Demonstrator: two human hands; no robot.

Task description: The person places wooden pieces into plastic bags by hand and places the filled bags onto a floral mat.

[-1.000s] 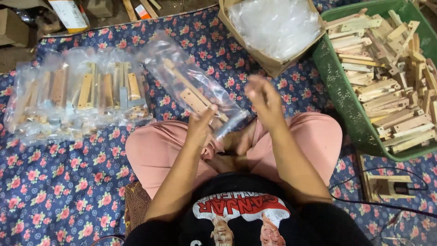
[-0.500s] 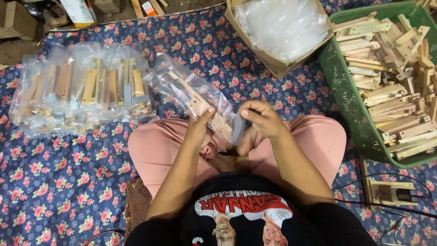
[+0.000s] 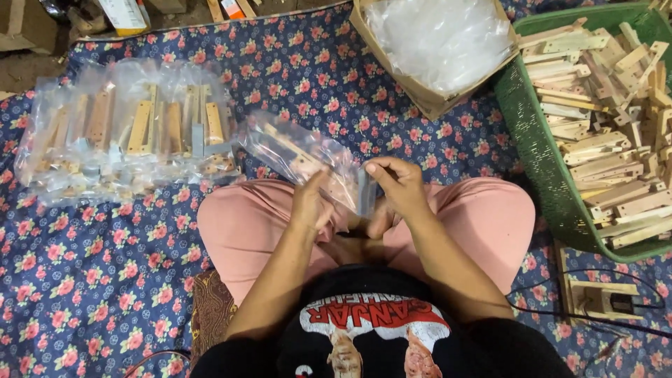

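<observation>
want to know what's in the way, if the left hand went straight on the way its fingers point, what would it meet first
Probably the clear plastic bag of wooden pieces: the left hand already touches its near end, fingers pointing up along it. Beyond lies flowered cloth. Depth is unclear from above.

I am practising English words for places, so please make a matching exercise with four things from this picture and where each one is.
Things:
1. green basket
2. cardboard box
3. pile of filled bags
4. clear bag

Places or contents:
a. between the left hand and right hand
b. on the floral cloth, at the person's left
c. holds loose wooden pieces
d. holds empty plastic bags

Pairs: 1-c, 2-d, 3-b, 4-a
</observation>
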